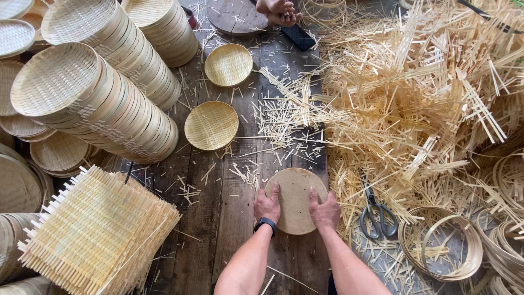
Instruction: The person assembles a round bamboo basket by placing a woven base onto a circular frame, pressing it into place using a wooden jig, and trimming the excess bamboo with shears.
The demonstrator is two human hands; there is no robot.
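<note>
Nearest, two bare forearms reach out over dark, rough wooden planks (229, 218). The left hand (267, 205), with a dark watch (265, 224) on its wrist, and the right hand (325, 210) both press flat on the edges of one round, smooth, pale wooden disc (295, 198), fingers spread along its rim, neither clenched around it; the disc lies on the planks just in front of the person. At lower left leans a stack of square woven bamboo mats (98, 232) with bristly ends. Right of the disc lies one pair of grey-handled scissors (375, 210), and beside it a bundle of thin bent bamboo hoops (441, 243). Farther out, two shallow round woven trays (211, 125) lie singly on the planks, the second (228, 65) beyond the first. Tall leaning stacks of such trays (103, 104) fill the left, and a great heap of pale bamboo splints (415, 93) the right. At the top edge, another person's hands (278, 12) rest by a dark round board (234, 16).
</note>
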